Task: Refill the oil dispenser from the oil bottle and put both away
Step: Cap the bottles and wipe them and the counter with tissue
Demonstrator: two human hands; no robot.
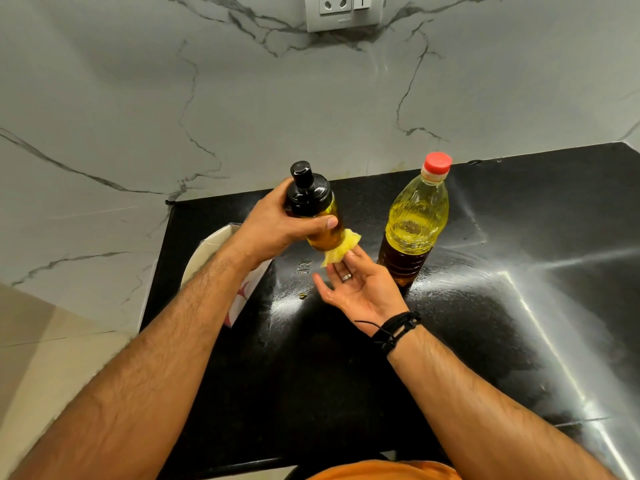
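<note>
Palm-up below the tilted dispenser, my right hand presses a tissue against its base with straight fingers while my left hand grips its body; capped bottle stands upright just right, nearer the right hand.

Both forearms are bare and hairy. The right wrist wears black cord bracelets, and a silver ring sits on one finger of the right hand. An orange garment shows below.

Bright overhead glare on countertop — fisheye edges
</note>
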